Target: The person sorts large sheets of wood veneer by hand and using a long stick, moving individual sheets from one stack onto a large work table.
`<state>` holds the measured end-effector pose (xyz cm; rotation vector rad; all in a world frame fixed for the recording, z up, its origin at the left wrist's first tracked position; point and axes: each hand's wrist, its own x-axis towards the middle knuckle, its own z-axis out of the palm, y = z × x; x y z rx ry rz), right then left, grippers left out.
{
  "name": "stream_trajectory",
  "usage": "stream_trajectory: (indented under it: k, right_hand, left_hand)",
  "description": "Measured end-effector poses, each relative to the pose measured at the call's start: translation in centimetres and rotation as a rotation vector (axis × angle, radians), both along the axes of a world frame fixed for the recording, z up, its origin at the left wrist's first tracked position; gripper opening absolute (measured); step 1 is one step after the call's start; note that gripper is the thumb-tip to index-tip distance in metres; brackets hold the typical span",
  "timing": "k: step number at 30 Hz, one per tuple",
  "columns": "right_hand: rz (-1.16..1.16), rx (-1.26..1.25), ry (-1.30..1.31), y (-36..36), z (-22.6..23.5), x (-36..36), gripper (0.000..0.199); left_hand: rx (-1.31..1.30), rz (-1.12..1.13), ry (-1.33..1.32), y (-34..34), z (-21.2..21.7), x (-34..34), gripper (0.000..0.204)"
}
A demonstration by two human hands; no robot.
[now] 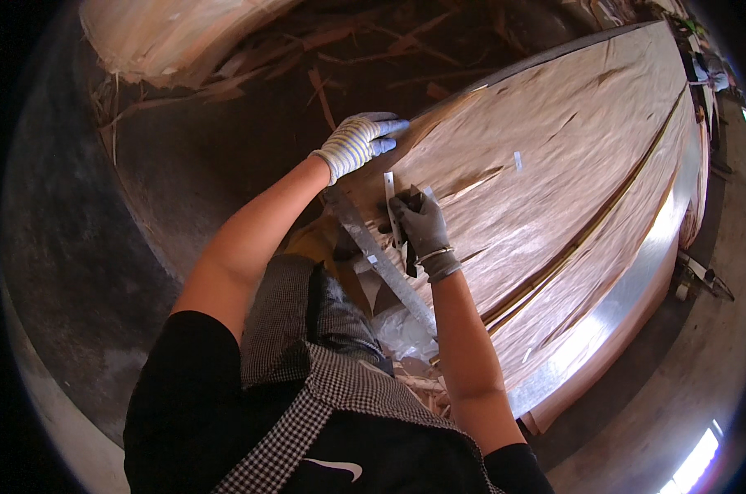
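Fingers of the left hand (358, 142), in a striped knit glove, lie flat and loosely spread on the near edge of a wood veneer sheet (554, 165) just above the middle of the frame. Right hand (422, 226), in a grey glove, is closed around a small dark tool — I cannot tell what kind — pressed against a short metal strip (392, 206) on the veneer. The sheet is thin, pale, grainy and split by long dark cracks, filling the upper right. A long metal ruler (385, 267) slants below the hands. Veneer scraps (225, 74) litter the dark floor at upper left.
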<state>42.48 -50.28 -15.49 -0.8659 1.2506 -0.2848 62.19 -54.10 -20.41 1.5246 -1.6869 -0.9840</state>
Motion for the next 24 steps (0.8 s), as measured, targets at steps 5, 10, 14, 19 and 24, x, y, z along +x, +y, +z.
stream_trajectory:
  k: [5, 10, 14, 19, 24]
  right_hand:
    - [-0.078, -0.090, -0.034, -0.2, 0.8, -0.2, 0.017]
    - [0.021, -0.144, -0.009, -5.8, 4.8, 2.2, 0.021]
    - [0.020, -0.115, 0.030, -7.0, 1.7, 2.5, 0.024]
    - [0.017, -0.152, 0.102, -6.8, 1.5, 2.5, 0.025]
    - [0.038, -0.155, 0.082, -6.8, 2.1, 2.8, 0.022]
  left_hand:
    - [-0.134, -0.041, -0.246, 0.1, -0.1, 0.1, 0.037]
    - [-0.096, -0.086, -0.266, 0.5, 0.1, 0.6, 0.038]
    - [-0.197, 0.109, -0.404, 2.1, 1.6, 0.7, 0.036]
    - [-0.189, 0.129, -0.583, 11.8, 4.2, -0.6, 0.037]
    - [-0.117, -0.023, -0.614, 14.4, 3.3, -0.4, 0.038]
